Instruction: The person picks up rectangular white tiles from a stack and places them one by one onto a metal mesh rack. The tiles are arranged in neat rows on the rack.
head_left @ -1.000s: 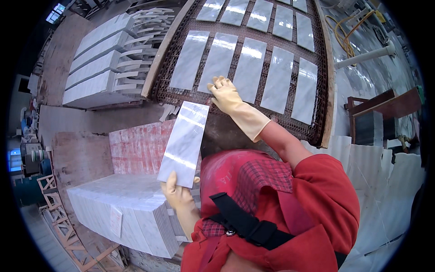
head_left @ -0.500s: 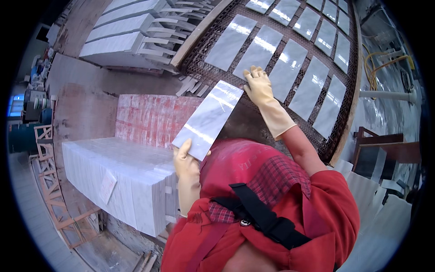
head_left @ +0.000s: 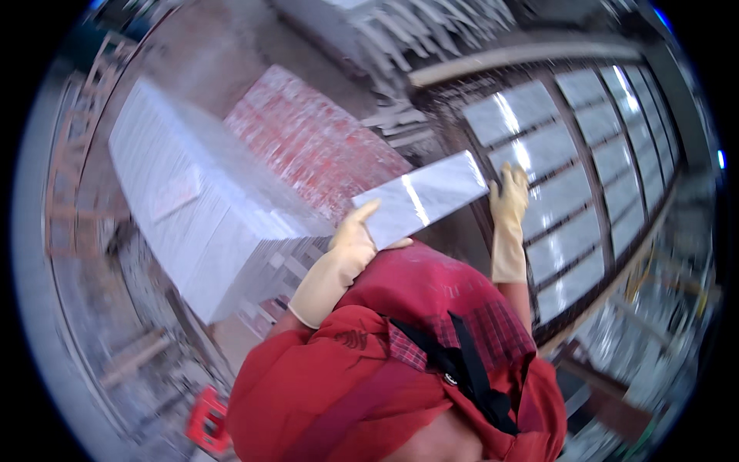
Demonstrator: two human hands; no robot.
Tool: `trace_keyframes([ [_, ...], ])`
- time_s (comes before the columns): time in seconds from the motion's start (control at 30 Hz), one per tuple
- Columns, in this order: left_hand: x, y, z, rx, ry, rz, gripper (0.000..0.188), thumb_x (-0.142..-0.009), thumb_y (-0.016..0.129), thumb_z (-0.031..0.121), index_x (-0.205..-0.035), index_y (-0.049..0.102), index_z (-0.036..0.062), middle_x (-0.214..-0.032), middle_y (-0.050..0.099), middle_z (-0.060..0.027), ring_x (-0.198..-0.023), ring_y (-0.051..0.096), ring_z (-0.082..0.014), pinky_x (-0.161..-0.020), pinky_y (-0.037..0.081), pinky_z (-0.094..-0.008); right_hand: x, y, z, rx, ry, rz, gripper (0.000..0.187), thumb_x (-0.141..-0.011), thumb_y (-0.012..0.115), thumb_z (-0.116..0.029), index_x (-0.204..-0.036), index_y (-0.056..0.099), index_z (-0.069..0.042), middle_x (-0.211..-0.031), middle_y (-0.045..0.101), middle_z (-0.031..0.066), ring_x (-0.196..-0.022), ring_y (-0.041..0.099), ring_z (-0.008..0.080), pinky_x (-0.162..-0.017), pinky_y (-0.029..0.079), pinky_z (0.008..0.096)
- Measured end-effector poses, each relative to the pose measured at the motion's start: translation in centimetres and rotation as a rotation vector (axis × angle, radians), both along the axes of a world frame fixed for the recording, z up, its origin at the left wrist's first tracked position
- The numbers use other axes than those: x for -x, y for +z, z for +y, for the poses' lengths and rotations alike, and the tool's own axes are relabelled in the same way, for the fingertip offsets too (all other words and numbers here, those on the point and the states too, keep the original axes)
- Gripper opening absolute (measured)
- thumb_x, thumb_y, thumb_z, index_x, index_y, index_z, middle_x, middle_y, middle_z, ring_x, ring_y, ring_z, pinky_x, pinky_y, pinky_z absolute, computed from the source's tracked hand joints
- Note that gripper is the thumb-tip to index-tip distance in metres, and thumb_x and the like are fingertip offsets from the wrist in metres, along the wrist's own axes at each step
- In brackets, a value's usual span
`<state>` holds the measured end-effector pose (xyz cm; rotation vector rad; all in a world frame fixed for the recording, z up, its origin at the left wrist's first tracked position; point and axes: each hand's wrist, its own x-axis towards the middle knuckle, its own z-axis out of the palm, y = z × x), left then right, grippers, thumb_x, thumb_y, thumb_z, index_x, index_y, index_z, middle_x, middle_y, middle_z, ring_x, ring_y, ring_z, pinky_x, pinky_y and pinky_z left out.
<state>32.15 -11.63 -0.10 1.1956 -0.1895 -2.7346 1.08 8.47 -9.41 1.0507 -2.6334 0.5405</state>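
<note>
My left hand (head_left: pixel 354 240), in a cream rubber glove, grips the near end of a glossy white marble tile (head_left: pixel 431 196), with the thumb on top. The tile's far end reaches almost to my right hand (head_left: pixel 509 196). That hand, gloved alike, has its fingers extended over the near edge of another grey-white tile (head_left: pixel 535 150); whether they press on it I cannot tell. This second tile lies among rows of similar shiny tiles on a dark mesh rack (head_left: pixel 454 127). Motion blurs the picture slightly.
A large stack of white tiles (head_left: pixel 185 200) stands to my left, beside a red-streaked surface (head_left: pixel 308 138). Another stack with thin strips (head_left: pixel 431 31) lies beyond. A pale wooden rail (head_left: pixel 531 58) edges the rack. A red plastic object (head_left: pixel 208 420) is at lower left.
The view has turned, so the rack now appears farther right and the stack upright at left. My left hand still holds the tile, now pointing more to the right. My right hand remains by the rack tiles.
</note>
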Motion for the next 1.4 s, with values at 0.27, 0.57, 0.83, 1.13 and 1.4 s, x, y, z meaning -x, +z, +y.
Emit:
trace_keyframes([
  [0.27,1.1,1.2,0.4,0.04,-0.073,-0.007,0.057,-0.099,0.069,0.033,-0.148,0.052,0.0081,-0.143,0.063,-0.0167,-0.129,0.062,-0.0392,-0.093,0.056,-0.0698,0.3,0.7,0.3,-0.13,0.02,-0.055,0.05,-0.096,0.068,-0.014,-0.144,0.058,-0.003,-0.152,0.053,0.0259,-0.146,0.043,0.0438,-0.122,0.034,0.0492],
  [0.57,2.7,1.5,0.5,0.069,-0.098,-0.066,0.05,-0.1,0.065,0.032,-0.146,0.055,0.0136,-0.144,0.063,-0.0149,-0.128,0.063,-0.0391,-0.093,0.057,-0.0652,2.6,0.5,0.7,-0.217,0.079,-0.102,0.051,-0.094,0.064,-0.011,-0.143,0.057,0.0,-0.146,0.058,0.0258,-0.143,0.045,0.0457,-0.119,0.037,0.0489],
  [0.83,5.0,0.1,0.7,0.074,-0.111,-0.11,0.053,-0.095,0.069,0.033,-0.145,0.055,0.0189,-0.149,0.056,-0.0143,-0.135,0.055,-0.0428,-0.095,0.051,-0.0735,4.0,-0.6,1.1,-0.244,0.07,-0.06,0.054,-0.093,0.064,-0.01,-0.145,0.056,0.003,-0.144,0.06,0.0241,-0.14,0.05,0.042,-0.117,0.039,0.0459],
  [1.13,4.4,2.8,0.7,0.087,-0.107,-0.062,0.051,-0.098,0.07,0.031,-0.144,0.054,0.0184,-0.148,0.059,-0.0116,-0.135,0.057,-0.0368,-0.096,0.051,-0.0713,3.1,-0.3,1.2,-0.214,-0.012,-0.122,0.051,-0.093,0.067,-0.009,-0.142,0.058,0.002,-0.145,0.06,0.0228,-0.138,0.051,0.0396,-0.117,0.04,0.0446],
  [1.4,5.8,5.3,-0.1,0.037,-0.115,-0.006,0.047,-0.103,0.063,0.027,-0.146,0.052,0.0094,-0.143,0.062,-0.0132,-0.13,0.062,-0.0375,-0.098,0.055,-0.0683,4.1,2.6,0.2,-0.014,-0.127,-0.08,0.048,-0.085,0.069,-0.002,-0.132,0.065,-0.004,-0.135,0.064,0.0225,-0.136,0.054,0.0404,-0.117,0.041,0.0462],
])
